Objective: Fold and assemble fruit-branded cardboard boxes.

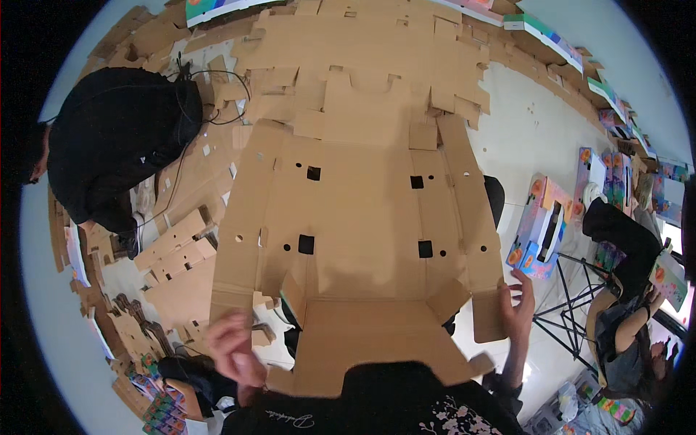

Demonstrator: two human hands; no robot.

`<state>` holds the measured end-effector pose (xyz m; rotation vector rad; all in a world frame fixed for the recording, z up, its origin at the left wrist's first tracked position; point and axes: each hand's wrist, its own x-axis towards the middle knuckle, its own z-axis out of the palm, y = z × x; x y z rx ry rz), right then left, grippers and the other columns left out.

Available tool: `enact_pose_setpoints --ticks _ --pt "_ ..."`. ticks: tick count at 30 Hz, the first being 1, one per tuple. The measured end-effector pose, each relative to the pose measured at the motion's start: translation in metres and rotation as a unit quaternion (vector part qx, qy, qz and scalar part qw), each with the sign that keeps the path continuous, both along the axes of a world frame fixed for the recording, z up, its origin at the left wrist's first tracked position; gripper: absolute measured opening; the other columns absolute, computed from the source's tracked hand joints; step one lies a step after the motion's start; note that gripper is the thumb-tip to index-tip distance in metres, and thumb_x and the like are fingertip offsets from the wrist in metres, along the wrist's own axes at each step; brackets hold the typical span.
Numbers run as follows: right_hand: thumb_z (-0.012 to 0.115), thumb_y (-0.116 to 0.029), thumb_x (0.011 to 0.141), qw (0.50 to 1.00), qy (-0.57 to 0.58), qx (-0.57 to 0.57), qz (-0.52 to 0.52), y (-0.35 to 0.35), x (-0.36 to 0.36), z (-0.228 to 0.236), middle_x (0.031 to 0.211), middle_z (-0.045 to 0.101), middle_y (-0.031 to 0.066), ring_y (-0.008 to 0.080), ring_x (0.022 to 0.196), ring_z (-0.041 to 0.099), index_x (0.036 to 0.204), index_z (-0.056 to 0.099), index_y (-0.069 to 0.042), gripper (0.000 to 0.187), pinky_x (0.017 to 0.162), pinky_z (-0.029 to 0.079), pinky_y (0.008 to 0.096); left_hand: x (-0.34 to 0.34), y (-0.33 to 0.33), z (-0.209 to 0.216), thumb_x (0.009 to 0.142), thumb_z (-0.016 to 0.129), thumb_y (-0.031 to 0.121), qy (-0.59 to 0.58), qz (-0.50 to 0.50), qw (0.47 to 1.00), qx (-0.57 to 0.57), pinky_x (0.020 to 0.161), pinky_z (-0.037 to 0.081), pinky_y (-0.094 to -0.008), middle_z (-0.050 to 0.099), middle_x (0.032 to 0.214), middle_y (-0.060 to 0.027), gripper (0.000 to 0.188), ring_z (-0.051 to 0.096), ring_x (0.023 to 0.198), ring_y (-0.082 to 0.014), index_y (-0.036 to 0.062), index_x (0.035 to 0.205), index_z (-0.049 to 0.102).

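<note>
In front of me lies a large brown cardboard box blank (366,225), partly folded, its inner face up, with square and round cut-outs. Its near panel (370,337) reaches my body, and small corner flaps stand up at both ends of the fold. My left hand (235,351) is at the lower end of the left side flap (235,254); motion smears its fingers, so its grip is unclear. Beside the outer edge of the right side flap (484,290), my right hand (516,304) has its fingers apart and slightly bent, the fingertips at or very near the cardboard.
More flat blanks (362,43) lie beyond the box. At the left a person in black (123,145) bends over cardboard scraps. To the right are a colourful printed carton (540,228), a black-legged stand (569,304) and a seated person (627,333). Another person (192,384) is at lower left.
</note>
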<state>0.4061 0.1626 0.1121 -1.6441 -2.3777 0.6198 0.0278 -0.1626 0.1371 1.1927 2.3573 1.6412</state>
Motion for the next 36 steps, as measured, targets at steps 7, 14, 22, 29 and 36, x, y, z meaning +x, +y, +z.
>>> enact_pose_setpoints --ticks 7,14,22,29,36 --pt "0.062 -0.013 0.084 0.806 0.328 -0.488 -0.064 0.015 0.011 -0.006 0.151 0.043 0.0191 0.0277 0.139 0.043 0.158 0.02 -0.001 0.086 0.117 0.029 0.0405 -0.104 -0.039 0.011 0.098 0.056 0.026 -0.336 0.068 0.88 -0.33 0.082 0.046 -0.0314 0.062 0.125 -0.0139 0.051 0.057 0.099 -0.0161 0.0025 0.143 0.049" --pt "0.065 -0.017 0.079 0.756 0.365 -0.541 -0.049 -0.007 -0.013 0.016 0.165 0.017 0.0183 0.0304 0.151 0.021 0.16 0.008 -0.003 0.1 0.121 0.02 0.0438 -0.076 -0.069 -0.031 0.089 0.065 0.034 -0.518 -0.111 0.828 -0.185 0.089 0.047 -0.0334 0.054 0.136 -0.017 0.075 0.057 0.108 -0.0206 0.0084 0.153 0.034" --pt "0.073 -0.027 0.078 0.747 0.384 -0.542 -0.015 -0.005 -0.034 0.021 0.164 0.019 0.0193 0.0322 0.151 0.024 0.161 0.005 -0.006 0.109 0.12 0.023 0.048 -0.096 -0.014 -0.025 0.076 0.077 0.037 -0.461 0.001 0.884 0.072 0.107 0.042 -0.0384 0.031 0.158 -0.0223 0.111 0.051 0.13 -0.0292 0.0157 0.161 0.01" --pt "0.071 -0.035 0.087 0.754 0.383 -0.533 -0.045 -0.016 -0.042 0.024 0.156 0.031 0.0188 0.0301 0.144 0.037 0.16 0.009 -0.006 0.1 0.113 0.037 0.043 -0.112 0.001 -0.03 0.076 0.081 0.032 -0.265 -0.187 0.942 -0.087 0.117 0.029 -0.0494 0.029 0.158 -0.0255 0.073 0.031 0.146 -0.0379 0.0124 0.139 0.05" --pt "0.067 -0.027 0.094 0.78 0.392 -0.474 -0.112 -0.028 -0.052 0.013 0.141 0.048 0.0181 0.0301 0.118 0.062 0.15 0.026 -0.004 0.073 0.09 0.059 0.042 -0.092 0.012 -0.011 0.069 0.085 0.017 -0.19 -0.225 0.947 -0.132 0.116 0.028 -0.0527 0.036 0.154 -0.0249 0.053 0.033 0.145 -0.0408 0.0102 0.119 0.067"
